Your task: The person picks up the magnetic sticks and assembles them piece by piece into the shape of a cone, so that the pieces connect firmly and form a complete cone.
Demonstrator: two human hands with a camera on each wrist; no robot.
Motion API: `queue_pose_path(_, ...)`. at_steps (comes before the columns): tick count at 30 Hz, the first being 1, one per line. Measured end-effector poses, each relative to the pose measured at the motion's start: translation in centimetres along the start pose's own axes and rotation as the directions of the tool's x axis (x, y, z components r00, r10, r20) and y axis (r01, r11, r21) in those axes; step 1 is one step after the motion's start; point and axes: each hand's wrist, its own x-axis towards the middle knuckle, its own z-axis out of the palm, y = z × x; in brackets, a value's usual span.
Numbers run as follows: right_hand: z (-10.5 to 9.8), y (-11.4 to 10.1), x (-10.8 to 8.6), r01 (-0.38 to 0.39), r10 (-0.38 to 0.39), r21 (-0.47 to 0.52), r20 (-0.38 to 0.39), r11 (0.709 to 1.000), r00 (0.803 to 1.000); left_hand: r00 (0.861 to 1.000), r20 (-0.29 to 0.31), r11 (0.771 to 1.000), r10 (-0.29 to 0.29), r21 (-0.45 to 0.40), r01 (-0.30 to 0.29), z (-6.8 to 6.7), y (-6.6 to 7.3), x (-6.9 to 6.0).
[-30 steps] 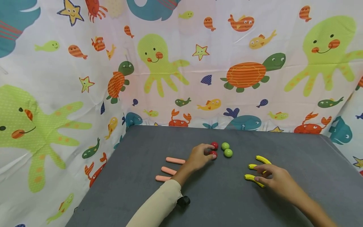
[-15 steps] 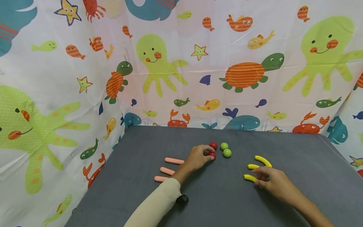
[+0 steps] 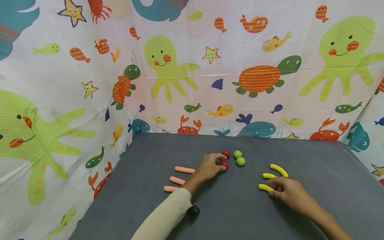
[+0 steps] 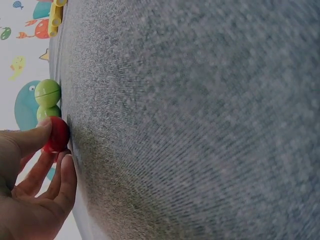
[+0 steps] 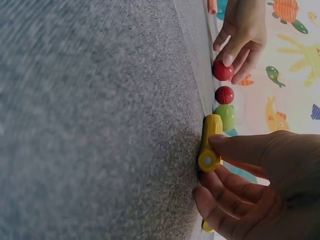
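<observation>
In the head view my left hand [image 3: 208, 166] pinches the nearer red ball [image 3: 224, 165] on the grey table [image 3: 228, 206]. The left wrist view shows the thumb on this red ball [image 4: 59, 134] with the fingers curled below it. Just beyond it lies a second red ball [image 3: 226, 153], beside two green balls [image 3: 239, 158]. My right hand [image 3: 291, 190] pinches the nearest toy banana [image 3: 264, 187], whose right end it hides. Thumb and fingers sit on either side of that banana [image 5: 210, 145] in the right wrist view. Two more bananas [image 3: 279, 170] lie behind.
Three pink sausage-shaped sticks [image 3: 184, 170] lie left of my left forearm, which partly covers them. A black wrist camera [image 3: 193, 211] hangs at the left cuff. A white cloth [image 3: 192, 110] printed with sea animals stands along the back and left edges.
My left hand has drawn the nearer red ball slightly back from the other one. My right hand has lowered and closed on the nearest banana, covering more of it. The view shifted slightly.
</observation>
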Motion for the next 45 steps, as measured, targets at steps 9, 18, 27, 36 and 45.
queue_pose_path(9,0.1,0.0,-0.1,0.033,-0.033,-0.026,-0.019,0.999,0.999,1.0,-0.002,1.0,0.01,0.006,-0.01,-0.1,-0.2,-0.5)
queue_pose_path(18,-0.3,-0.3,-0.4,0.037,-0.039,-0.02,-0.059,0.999,0.997,1.0,-0.026,0.999,0.011,-0.048,-0.012,-0.5,0.4,-1.5)
queue_pose_path(27,-0.2,-1.6,-0.9,0.052,-0.045,0.056,-0.123,0.997,0.991,0.999,-0.01,0.98,-0.04,-0.193,0.037,-0.8,1.1,-3.3)
queue_pose_path(36,0.6,-3.0,-0.9,0.034,-0.015,0.125,-0.152,0.992,0.988,1.0,0.007,0.974,0.0,-0.224,0.002,-0.8,1.7,-5.0)
queue_pose_path(45,1.4,-4.3,-0.7,-0.033,0.054,0.171,-0.121,0.985,0.991,0.999,0.003,0.956,-0.032,-0.291,0.031,-0.4,2.2,-6.2)
